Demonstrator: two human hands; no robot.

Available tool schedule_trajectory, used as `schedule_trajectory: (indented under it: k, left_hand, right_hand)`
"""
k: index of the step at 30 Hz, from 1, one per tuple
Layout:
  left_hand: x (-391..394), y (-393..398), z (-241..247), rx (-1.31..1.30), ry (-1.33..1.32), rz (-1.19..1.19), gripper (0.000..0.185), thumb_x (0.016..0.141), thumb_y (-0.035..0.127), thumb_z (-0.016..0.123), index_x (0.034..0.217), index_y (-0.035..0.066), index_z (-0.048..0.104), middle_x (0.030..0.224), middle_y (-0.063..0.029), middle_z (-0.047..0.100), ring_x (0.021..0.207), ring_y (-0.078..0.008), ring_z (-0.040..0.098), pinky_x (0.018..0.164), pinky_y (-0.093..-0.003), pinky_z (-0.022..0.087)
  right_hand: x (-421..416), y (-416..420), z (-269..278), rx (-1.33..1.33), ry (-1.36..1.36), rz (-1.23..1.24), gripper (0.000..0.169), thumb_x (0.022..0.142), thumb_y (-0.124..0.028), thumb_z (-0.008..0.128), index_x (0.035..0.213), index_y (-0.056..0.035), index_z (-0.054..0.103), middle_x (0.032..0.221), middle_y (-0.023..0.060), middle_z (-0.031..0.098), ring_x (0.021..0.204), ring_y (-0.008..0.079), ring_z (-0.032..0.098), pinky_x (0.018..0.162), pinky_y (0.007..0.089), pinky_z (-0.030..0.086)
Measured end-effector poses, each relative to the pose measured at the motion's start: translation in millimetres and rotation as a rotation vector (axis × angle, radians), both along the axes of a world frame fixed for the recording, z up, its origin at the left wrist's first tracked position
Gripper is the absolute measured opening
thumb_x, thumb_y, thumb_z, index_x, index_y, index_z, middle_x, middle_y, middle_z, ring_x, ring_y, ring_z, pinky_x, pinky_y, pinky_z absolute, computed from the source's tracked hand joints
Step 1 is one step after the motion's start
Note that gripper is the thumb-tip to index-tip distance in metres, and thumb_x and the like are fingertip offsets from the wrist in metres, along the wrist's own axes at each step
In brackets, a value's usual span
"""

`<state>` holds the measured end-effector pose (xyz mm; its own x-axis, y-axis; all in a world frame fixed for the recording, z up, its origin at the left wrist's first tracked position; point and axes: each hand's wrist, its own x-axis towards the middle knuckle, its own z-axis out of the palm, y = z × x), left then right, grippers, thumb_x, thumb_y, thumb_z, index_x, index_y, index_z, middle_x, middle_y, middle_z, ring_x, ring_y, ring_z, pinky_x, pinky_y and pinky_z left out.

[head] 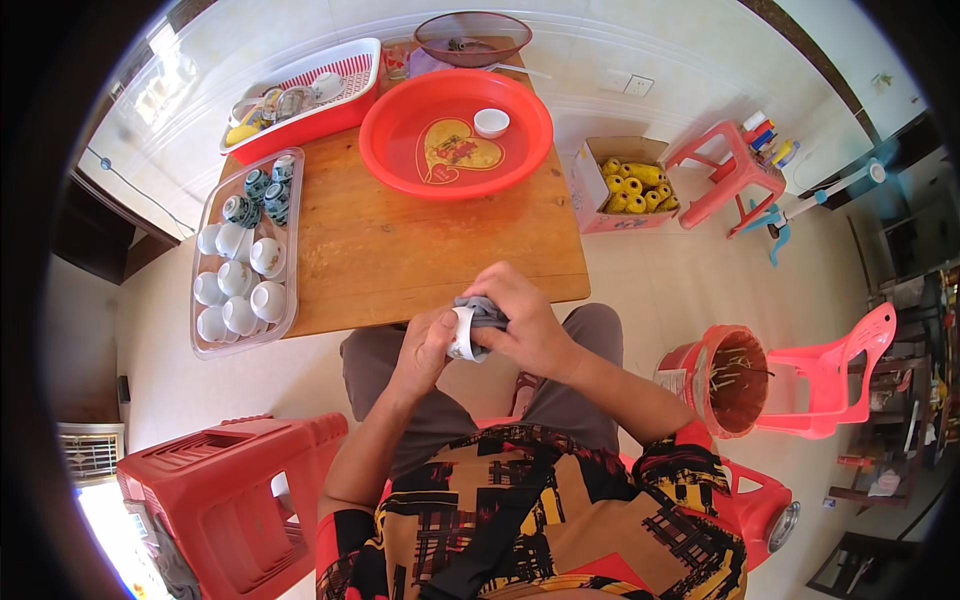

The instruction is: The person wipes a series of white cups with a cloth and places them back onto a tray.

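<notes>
Just off the table's front edge, above my lap, my left hand (424, 351) grips a small white porcelain cup (460, 334) with a printed pattern on its side. The cup is tilted, its mouth towards the right. My right hand (526, 324) holds a grey cloth (484, 311) that is bunched into the cup's mouth. Some of its fingers are hidden by the cloth and the cup. At the table's left lies a clear plastic tray (294, 285) with several upturned white cups (234, 277) and several dark blue-green patterned cups (258, 184).
A red plastic basin (379, 169) with one white cup (492, 122) stands on the wooden table (420, 262). Behind are a red-and-white drain basket (300, 127) and a brownish colander (472, 37). Red stools (225, 495), a bucket (720, 382) and a carton of yellow spools (626, 187) stand around.
</notes>
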<state>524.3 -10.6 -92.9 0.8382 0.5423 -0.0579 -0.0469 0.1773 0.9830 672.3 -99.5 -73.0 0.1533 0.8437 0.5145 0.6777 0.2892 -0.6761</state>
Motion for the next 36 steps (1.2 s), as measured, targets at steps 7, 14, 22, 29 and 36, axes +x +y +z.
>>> schedule_trajectory:
  k: [7, 14, 22, 29, 36]
  left_hand:
    - [-3.1, 1.8, 8.0, 0.224, 0.005, -0.045, 0.053, 0.091, 0.048, 0.039, 0.079, 0.001, 0.059, 0.062, 0.0004, 0.049, 0.057, -0.0079, 0.042, 0.05, -0.0229, 0.03]
    - [-6.3, 0.9, 23.1, -0.117, 0.101, -0.051, 0.055, 0.092, 0.05, 0.036, 0.073, 0.002, 0.055, 0.06, -0.0001, 0.048, 0.055, -0.0096, 0.043, 0.048, -0.0259, 0.032]
    - [2.2, 8.3, 8.7, 0.888, 0.094, 0.224, 0.059, 0.084, 0.057, 0.046, 0.078, 0.0, 0.059, 0.056, -0.0145, 0.054, 0.05, -0.0329, 0.056, 0.047, -0.0375, 0.042]
    - [4.5, 16.2, -6.0, 0.868, 0.005, 0.198, 0.056, 0.085, 0.057, 0.045, 0.075, 0.003, 0.058, 0.055, -0.0144, 0.053, 0.046, -0.0299, 0.053, 0.044, -0.0356, 0.041]
    - [5.8, 13.7, -5.3, 0.399, 0.027, 0.036, 0.047, 0.091, 0.043, 0.043, 0.072, 0.002, 0.056, 0.053, -0.0129, 0.049, 0.045, -0.0281, 0.048, 0.045, -0.0349, 0.039]
  right_hand:
    - [-9.2, -4.4, 11.6, -0.12, -0.08, 0.029, 0.034, 0.068, -0.006, 0.071, 0.097, -0.0023, 0.053, 0.077, 0.012, 0.056, 0.066, 0.0277, 0.059, 0.057, 0.0356, 0.047]
    - [-0.8, 9.2, 29.9, 0.158, -0.642, 0.103, 0.033, 0.064, -0.007, 0.069, 0.091, 0.0001, 0.052, 0.074, 0.0129, 0.056, 0.06, 0.0267, 0.059, 0.05, 0.0351, 0.046]
    - [-22.4, 7.4, -17.4, -0.088, 0.309, -0.027, 0.035, 0.07, -0.001, 0.064, 0.103, -0.0022, 0.052, 0.085, 0.0176, 0.057, 0.077, 0.0298, 0.06, 0.066, 0.0322, 0.048]
    - [-16.1, 10.0, -23.1, -0.04, 0.165, -0.011, 0.041, 0.072, 0.002, 0.06, 0.111, -0.0025, 0.051, 0.079, 0.014, 0.058, 0.071, 0.0316, 0.06, 0.063, 0.0331, 0.05]
    - [-5.9, 14.5, -13.9, 0.152, -0.257, 0.026, 0.049, 0.072, -0.004, 0.064, 0.117, 0.0021, 0.046, 0.08, 0.0126, 0.06, 0.069, 0.0278, 0.061, 0.058, 0.0349, 0.049]
